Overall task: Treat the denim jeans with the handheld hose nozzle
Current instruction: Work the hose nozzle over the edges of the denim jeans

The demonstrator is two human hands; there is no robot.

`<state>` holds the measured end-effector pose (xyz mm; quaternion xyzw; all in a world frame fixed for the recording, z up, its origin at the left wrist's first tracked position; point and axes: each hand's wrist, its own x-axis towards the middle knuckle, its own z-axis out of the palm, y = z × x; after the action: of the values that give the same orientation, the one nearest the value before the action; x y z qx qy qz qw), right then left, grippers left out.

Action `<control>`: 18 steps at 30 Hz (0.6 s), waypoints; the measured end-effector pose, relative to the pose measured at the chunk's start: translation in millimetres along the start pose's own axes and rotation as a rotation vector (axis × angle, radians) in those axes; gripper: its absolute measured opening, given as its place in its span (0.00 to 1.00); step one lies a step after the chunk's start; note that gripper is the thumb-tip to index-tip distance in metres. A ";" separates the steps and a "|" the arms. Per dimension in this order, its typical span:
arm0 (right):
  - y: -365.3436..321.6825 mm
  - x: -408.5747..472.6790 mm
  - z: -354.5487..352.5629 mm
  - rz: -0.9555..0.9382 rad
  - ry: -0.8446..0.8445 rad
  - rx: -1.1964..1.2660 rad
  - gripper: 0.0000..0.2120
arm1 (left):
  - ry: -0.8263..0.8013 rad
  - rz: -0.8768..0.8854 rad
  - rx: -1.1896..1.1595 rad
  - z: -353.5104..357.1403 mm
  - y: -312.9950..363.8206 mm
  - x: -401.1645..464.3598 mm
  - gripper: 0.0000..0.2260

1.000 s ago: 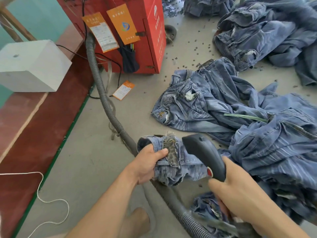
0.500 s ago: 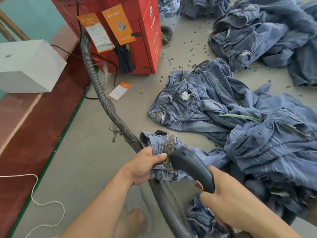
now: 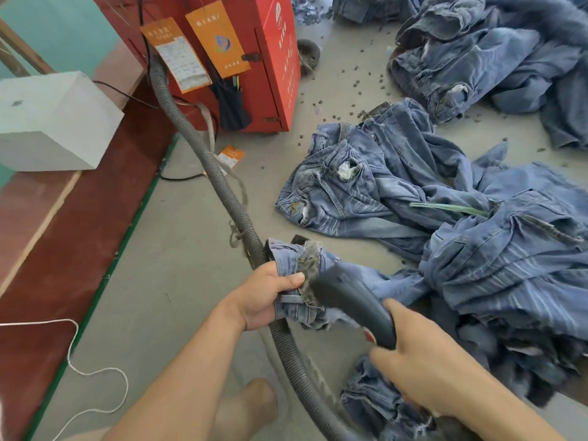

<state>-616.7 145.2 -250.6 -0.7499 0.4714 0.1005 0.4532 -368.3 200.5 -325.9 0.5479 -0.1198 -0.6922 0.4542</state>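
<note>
On the workshop floor, the left hand grips a bunched fold of jeans while the right hand, fingers wrapped round the nozzle, angles its tip up-left onto the frayed denim just beside the left thumb.

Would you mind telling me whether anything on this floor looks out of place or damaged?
Small dark pellets are scattered over the floor beside the red cabinet, and an orange tag lies loose near the hose. The frayed patch on the held jeans looks torn.
</note>
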 end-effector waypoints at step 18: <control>4.0 17.8 -6.1 0.013 0.187 0.324 0.06 | 0.013 -0.037 -0.085 -2.4 -11.1 2.2 0.11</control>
<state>-612.1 128.9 -259.8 -0.6702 0.5263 -0.0439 0.5214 -371.7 205.8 -335.5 0.5346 -0.0772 -0.7014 0.4651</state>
